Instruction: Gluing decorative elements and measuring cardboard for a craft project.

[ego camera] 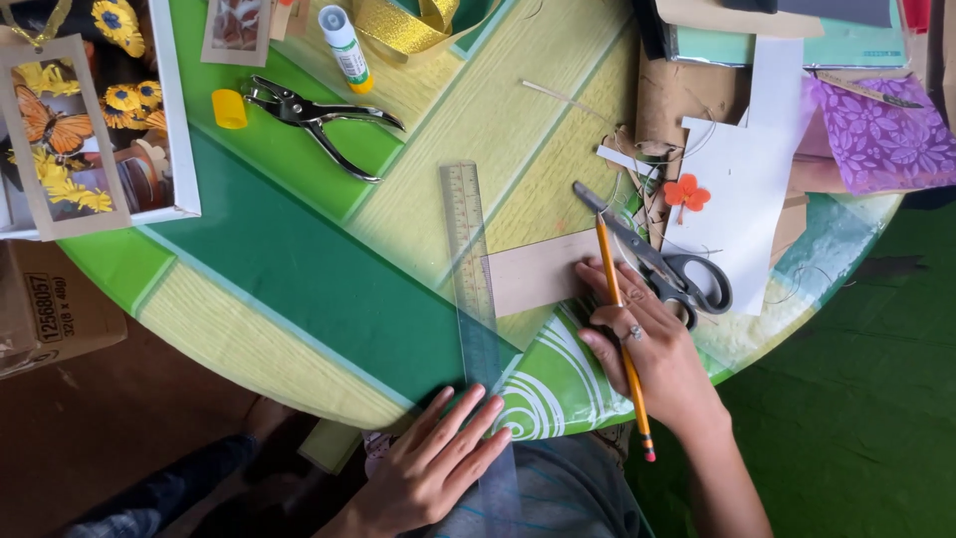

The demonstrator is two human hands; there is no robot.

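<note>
Cardboard strip (538,271) lying centre frame on tabletop (299,269), beside clear ruler (476,289). I'm seeing right hand (652,349) gripping yellow pencil (622,339), fingers pinning strip's right end. Left hand (438,463) lying open, fingertips touching ruler's lower end. Judging: press ruler flat, keep pencil tip tight against edge.

Your left hand (433,468): bare, no ring or band that shows, nails short and plain.
Your right hand (652,349): bare, with one silver ring on a finger, on the side nearest the scissors (667,269).
Your forearms: bare to the frame's edge; no sleeve, no watch.
Your top: blue-grey cloth with thin lighter stripes, below the table (299,289) edge.
Your legs: dark trousers, left of the top.
</note>
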